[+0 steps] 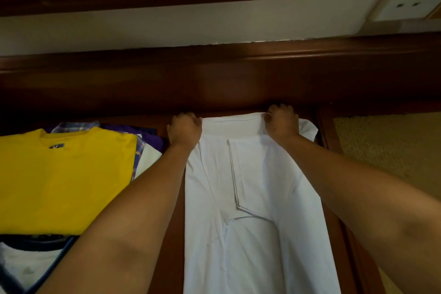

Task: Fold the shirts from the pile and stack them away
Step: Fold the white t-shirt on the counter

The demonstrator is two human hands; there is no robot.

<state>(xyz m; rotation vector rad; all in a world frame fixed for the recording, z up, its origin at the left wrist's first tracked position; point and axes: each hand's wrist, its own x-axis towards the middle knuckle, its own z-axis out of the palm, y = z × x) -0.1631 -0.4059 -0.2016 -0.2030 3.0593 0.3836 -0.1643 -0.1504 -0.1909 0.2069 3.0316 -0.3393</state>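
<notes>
Head view, looking down along both forearms: white shirt [250, 198] spread lengthwise on a dark wooden surface [176, 198], running from the far wooden ledge [214, 83] toward the near edge of the picture. Left hand [185, 130] curled at the shirt's far left corner, fingers closed on the cloth edge as far as can be seen; right hand [282, 120] curled over the far right part of the top edge, fingers pinching fabric there. Sides apparently already turned in, with seams and a pocket-like outline showing down the middle, so probably midway through folding this one, lengthwise narrowing done and crosswise folds left. To the left, just beside the left forearm, yellow shirt [64, 179] lying flat on top of other clothes, with plaid shirt [139, 153] and purple cloth [152, 137] peeking from under it; whether that heap is the finished stack or the waiting pile, impossible to tell. Another white garment with dark trim [28, 267] at the lower left. Little room beyond the hands: ledge touching or nearly touching the knuckles. A narrow strip of bare wood between the two garments; right of the white shirt a raised wooden edge, then woven mat [386, 150]. Most free room toward the body.
</notes>
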